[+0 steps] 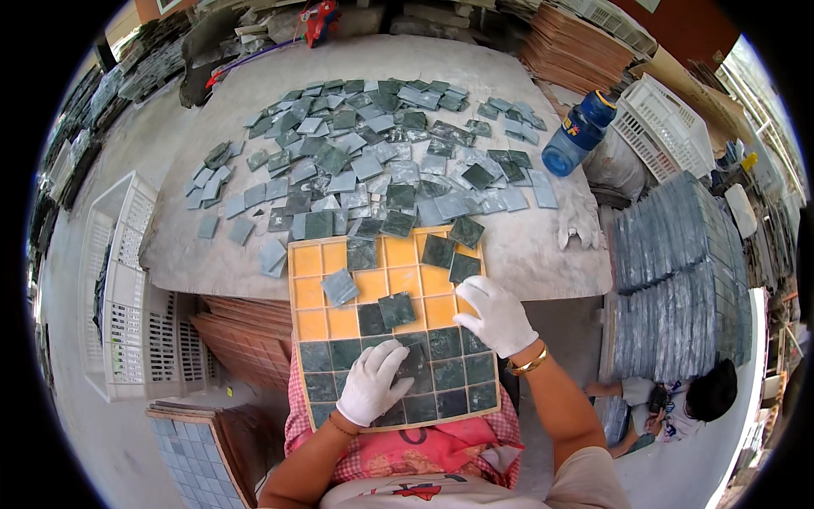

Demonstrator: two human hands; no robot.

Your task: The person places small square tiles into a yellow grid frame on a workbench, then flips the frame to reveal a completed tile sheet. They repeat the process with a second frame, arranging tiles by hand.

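A shallow grid tray [308, 293] with an orange-yellow base lies across my lap and against the table edge. Dark green square tiles fill its near rows; its far cells mostly show bare base. My left hand [373, 383], white-gloved, is over the near rows with thumb and fingers around the edge of a dark stone tile [414, 366]. Also gloved, my right hand [498, 317] hovers at the tray's right edge, thumb and forefinger apart, nothing visible between them. Loose tiles lie askew on the tray, including a pale one [340, 288] and a dark one [396, 310].
Many loose green-grey tiles [339, 161] cover the table [186, 246]. A blue bottle [579, 134] and a crumpled glove [579, 226] are at its right. White crates [127, 288] stand left, stacked tile panels [666, 271] right. Another person [670, 407] crouches at lower right.
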